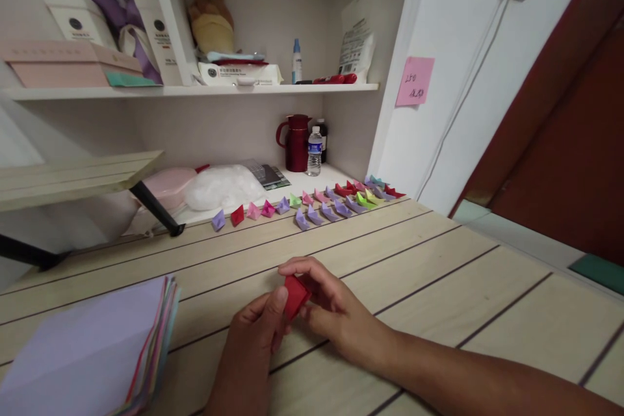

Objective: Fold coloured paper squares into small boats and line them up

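From where I steer, a paper stack [88,344] lies near left; next, the left hand [260,322] pinches the folded red paper [295,299], thumb on top, near centre. Paper boats [328,211] line the table's [414,286] far side. The right hand [336,312] holds the red paper too, curled narrowly around it. I'd align edges and press creases lightly, evenly. Its underside and some fingers are hidden; the stack is cut off.
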Demonstrator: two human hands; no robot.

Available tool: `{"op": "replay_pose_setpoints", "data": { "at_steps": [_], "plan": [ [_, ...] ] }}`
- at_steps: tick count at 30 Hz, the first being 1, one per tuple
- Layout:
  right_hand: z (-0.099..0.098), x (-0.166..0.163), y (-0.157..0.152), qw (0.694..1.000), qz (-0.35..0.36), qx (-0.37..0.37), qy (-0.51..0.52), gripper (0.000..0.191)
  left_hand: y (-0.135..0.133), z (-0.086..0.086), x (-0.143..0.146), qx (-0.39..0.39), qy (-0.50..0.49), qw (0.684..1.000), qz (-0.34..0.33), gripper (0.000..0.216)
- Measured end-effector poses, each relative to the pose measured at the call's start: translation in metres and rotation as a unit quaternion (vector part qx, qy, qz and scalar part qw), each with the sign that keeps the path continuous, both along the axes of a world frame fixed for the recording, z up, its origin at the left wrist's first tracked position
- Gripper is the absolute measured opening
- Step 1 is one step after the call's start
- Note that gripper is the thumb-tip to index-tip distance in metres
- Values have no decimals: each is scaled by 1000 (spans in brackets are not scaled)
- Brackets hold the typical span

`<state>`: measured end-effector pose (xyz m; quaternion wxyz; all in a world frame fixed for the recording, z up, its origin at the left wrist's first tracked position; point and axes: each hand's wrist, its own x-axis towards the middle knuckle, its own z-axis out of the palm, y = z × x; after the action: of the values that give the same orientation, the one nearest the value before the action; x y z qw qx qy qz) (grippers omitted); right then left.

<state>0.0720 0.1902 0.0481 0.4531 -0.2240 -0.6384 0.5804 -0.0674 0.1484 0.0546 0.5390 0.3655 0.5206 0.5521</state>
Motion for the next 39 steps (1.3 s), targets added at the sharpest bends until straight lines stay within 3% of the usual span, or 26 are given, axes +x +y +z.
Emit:
{"op": "replay_pose_setpoints", "data": {
  "at_steps": [5,10,16,21,27,31,39],
  "plan": [
    [0,3,2,996,-33,74,-27,39,9,-14,-3,-14,8,1000,-4,45],
    [0,4,3,996,-38,83,-19,45,17,-23,-5,-20,11,1000,4,57],
    [-1,1,4,996,-59,73,-15,37,13,-20,-3,-18,11,1000,-5,55],
    [0,0,2,992,-99,35,-71,31,11,-23,-6,-13,-31,999,-2,50],
    [0,2,6,983,-112,130,-64,31,13,-12,-10,-12,-74,997,-21,47],
    [2,3,6,984,-107,135,-53,29,15,-5,-8,-32,-105,994,-12,48],
    [7,6,7,968,-139,198,-72,24,13,-9,-6,-32,-90,995,3,45]
  ]
}}
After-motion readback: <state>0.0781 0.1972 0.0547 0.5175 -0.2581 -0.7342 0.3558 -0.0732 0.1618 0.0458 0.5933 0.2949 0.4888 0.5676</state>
